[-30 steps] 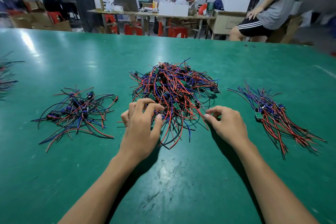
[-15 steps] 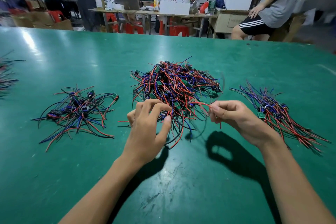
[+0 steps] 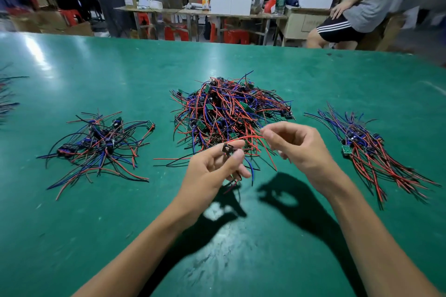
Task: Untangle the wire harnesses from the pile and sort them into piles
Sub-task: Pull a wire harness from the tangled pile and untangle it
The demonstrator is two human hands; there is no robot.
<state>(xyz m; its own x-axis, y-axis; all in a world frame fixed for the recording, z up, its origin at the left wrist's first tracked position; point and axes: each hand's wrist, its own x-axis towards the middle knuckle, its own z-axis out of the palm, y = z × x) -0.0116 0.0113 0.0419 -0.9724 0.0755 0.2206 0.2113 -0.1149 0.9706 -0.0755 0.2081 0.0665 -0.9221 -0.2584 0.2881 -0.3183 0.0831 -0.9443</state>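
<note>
Risk sits first in the harness (image 3: 230, 150) we hold just above the green table (image 3: 241, 248): its red wire (image 3: 251, 137) runs from our left hand (image 3: 212, 171) across to our right hand (image 3: 296, 149), and other leads hang from the left hand toward the near edge of the central pile (image 3: 229, 113). If we pull the hands apart quickly, we judge that any lead still looped through neighbours could drag a clump out of the pile, or strain the joint where wire meets the small dark component. A slack pinch on the right could also let the red wire slip and spring back into the tangle. Pose, nearest first: both forearms reach forward from the bottom of the frame, hands raised off the table, shadows beneath them. Left hand is palm-up-ish, fingers curled, thumb and forefinger pinching the dark component of the harness. Right hand has thumb and forefinger closed on the red wire, remaining fingers loosely curled; whether it holds a second lead we cannot tell. Beyond the hands lies the unsorted central pile. Left sorted pile (image 3: 101, 142) lies well apart on one side, right sorted pile (image 3: 366, 147) on the other, so a wrong drop would mix the groups. More wires (image 3: 7, 96) show at the far left edge.
</note>
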